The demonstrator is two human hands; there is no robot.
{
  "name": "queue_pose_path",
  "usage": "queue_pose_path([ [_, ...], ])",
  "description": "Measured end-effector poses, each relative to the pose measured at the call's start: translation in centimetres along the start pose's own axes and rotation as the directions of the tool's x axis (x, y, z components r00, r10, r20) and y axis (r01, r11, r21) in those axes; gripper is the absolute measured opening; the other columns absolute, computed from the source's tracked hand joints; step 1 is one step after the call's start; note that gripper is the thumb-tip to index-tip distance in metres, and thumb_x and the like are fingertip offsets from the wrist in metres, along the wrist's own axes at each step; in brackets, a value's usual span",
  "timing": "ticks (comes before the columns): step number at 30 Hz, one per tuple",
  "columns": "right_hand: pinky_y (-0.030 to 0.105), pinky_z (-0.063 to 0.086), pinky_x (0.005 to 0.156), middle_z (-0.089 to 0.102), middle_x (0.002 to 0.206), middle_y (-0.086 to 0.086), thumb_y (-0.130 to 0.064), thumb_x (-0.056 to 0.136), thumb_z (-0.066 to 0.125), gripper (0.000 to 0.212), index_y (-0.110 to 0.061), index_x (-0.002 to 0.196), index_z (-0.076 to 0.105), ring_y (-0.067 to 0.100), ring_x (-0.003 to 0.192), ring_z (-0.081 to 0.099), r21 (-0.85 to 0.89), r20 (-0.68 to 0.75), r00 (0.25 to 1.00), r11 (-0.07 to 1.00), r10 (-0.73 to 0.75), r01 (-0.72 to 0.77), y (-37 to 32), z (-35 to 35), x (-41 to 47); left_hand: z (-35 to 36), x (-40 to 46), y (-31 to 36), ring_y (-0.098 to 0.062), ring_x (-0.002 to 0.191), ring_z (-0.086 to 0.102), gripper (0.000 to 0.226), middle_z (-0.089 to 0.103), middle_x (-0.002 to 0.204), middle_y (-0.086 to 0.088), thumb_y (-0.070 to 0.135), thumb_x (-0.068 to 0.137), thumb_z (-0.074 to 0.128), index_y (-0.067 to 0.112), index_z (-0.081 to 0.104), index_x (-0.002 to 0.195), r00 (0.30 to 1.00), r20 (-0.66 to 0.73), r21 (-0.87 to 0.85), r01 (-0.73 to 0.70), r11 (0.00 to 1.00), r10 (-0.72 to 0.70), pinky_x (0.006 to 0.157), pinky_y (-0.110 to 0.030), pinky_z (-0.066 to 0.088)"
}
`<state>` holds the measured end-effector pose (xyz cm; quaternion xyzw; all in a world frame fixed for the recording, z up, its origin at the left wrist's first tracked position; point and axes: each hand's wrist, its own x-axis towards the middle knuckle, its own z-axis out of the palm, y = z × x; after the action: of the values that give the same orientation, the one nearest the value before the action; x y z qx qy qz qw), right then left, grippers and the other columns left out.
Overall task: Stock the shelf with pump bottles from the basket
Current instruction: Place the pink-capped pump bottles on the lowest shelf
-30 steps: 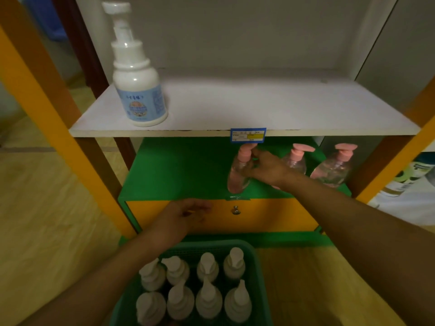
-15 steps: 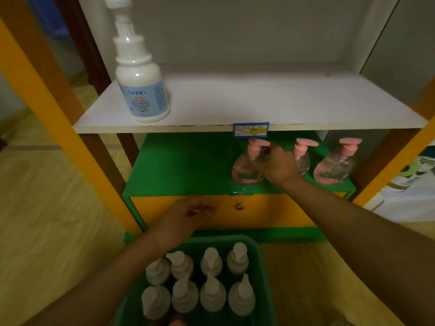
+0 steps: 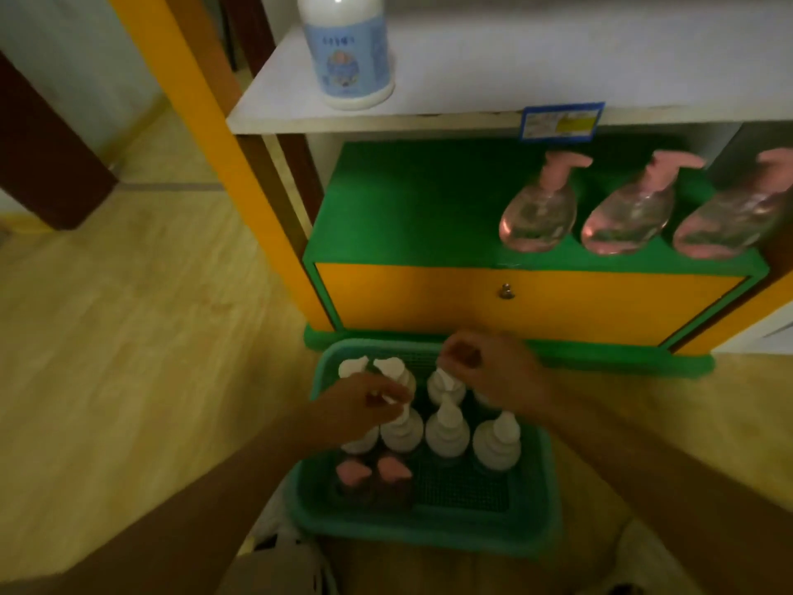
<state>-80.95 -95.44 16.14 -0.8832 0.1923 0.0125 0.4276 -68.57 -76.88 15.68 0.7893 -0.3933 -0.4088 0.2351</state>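
White pump bottles (image 3: pixel 446 427) upright in green basket (image 3: pixel 429 526) below yellow drawer (image 3: pixel 532 300). Left hand (image 3: pixel 364 405) pinching one white pump head; right hand (image 3: pixel 485 371) loosely curled above basket's far row, holding nothing visible. Three pink-pump bottles (image 3: pixel 538 212) on green shelf (image 3: pixel 407 208) above drawer.

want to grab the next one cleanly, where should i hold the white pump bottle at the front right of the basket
Take the white pump bottle by its narrow neck just under the pump head, coming straight down from above. It stands upright with its nozzle on top, and neighbouring bottles and the basket wall crowd its body, so only the top looks free. The right hand seems nearer to it.
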Motion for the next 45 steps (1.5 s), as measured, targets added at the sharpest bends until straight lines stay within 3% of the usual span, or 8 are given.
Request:
queue_pose_path([
  [6,0.027,0.051,0.071,0.065,0.084,-0.005,-0.047,0.089,0.054,0.026,-0.023,0.092,0.063,0.008,0.073,0.059,0.026,0.225,0.97,0.994,0.095,-0.104,2.4,11.9,-3.6,3.1,-2.4,-6.2,-0.003,0.103,0.056,0.034,0.058,0.116,0.015,0.031,0.088,0.058,0.035,0.053,0.121,0.995,0.055,0.262,0.07,0.962,-0.087,0.091,-0.02,0.047],
  [8,0.026,0.048,0.086,0.065,0.103,-0.007,-0.049,0.089,0.053,0.029,-0.028,0.107,0.062,0.006,0.09,0.058,0.002,0.267,0.957,0.993,0.115,-0.12,3.0,14.1,-4.0,3.8,-2.0,-7.2,-0.004,0.099,0.057,0.032,0.061,0.118,0.014,0.035,0.089,0.051,0.041,0.052,0.12,0.997,0.049,0.323,0.035,0.946,-0.054,0.084,-0.02,0.047],
  [11,0.03,0.04,0.103,0.054,0.13,-0.004,-0.045,0.085,0.06,0.046,-0.028,0.127,0.051,0.013,0.119,0.049,-0.088,0.245,0.962,0.991,0.124,-0.105,3.9,16.4,-3.8,4.9,-2.2,-9.1,-0.005,0.104,0.057,0.03,0.06,0.123,0.016,0.041,0.093,0.043,0.044,0.049,0.121,0.997,0.076,0.398,-0.017,0.917,-0.015,0.086,-0.023,0.047],
  [18,0.035,0.044,0.101,0.055,0.129,-0.006,-0.04,0.078,0.071,0.054,-0.029,0.126,0.049,0.016,0.118,0.053,-0.137,0.137,0.95,0.955,0.28,-0.262,4.5,19.5,-2.0,6.3,-2.4,-12.8,-0.008,0.117,0.052,0.035,0.054,0.129,0.016,0.046,0.089,0.049,0.048,0.044,0.124,0.996,0.006,0.325,0.083,0.942,-0.089,0.1,-0.027,0.041],
  [31,0.03,0.05,0.082,0.068,0.097,0.0,-0.032,0.086,0.061,0.02,-0.02,0.101,0.065,0.017,0.09,0.062,-0.184,0.296,0.954,0.983,0.044,0.012,-3.3,7.1,-2.0,-2.7,-3.7,-4.6,-0.002,0.103,0.061,0.023,0.066,0.112,0.015,0.032,0.089,0.052,0.039,0.061,0.109,0.974,0.226,0.329,-0.101,0.939,0.025,0.094,-0.023,0.048],
  [34,0.032,0.049,0.087,0.07,0.103,0.002,-0.035,0.089,0.059,0.025,-0.017,0.104,0.066,0.018,0.096,0.063,-0.185,0.259,0.966,0.981,-0.01,0.06,-6.8,2.2,-1.4,-6.6,-5.1,-1.5,0.003,0.09,0.064,0.018,0.068,0.091,0.024,0.027,0.084,0.063,0.043,0.063,0.094,0.981,0.139,0.201,-0.16,0.967,0.133,0.078,-0.015,0.052],
  [40,0.033,0.053,0.077,0.073,0.096,-0.003,-0.045,0.073,0.073,0.03,-0.026,0.097,0.072,0.013,0.085,0.066,-0.106,-0.032,0.995,0.99,-0.098,0.094,-10.7,-7.0,1.1,-11.7,-5.1,4.1,-0.014,0.088,0.07,0.015,0.075,0.093,-0.004,0.019,0.078,0.073,0.014,0.073,0.092,0.944,-0.207,-0.09,-0.281,0.955,0.259,0.08,-0.028,0.056],
  [45,0.025,0.046,0.07,0.07,0.088,-0.007,-0.039,0.077,0.071,0.022,-0.024,0.092,0.07,0.009,0.081,0.063,-0.108,-0.211,0.971,0.99,-0.11,0.089,-11.1,-11.6,5.6,-12.8,-2.6,6.6,-0.002,0.087,0.069,0.025,0.071,0.101,0.016,0.013,0.079,0.071,0.024,0.07,0.101,0.851,-0.455,-0.097,-0.338,0.936,0.261,0.076,-0.016,0.054],
])
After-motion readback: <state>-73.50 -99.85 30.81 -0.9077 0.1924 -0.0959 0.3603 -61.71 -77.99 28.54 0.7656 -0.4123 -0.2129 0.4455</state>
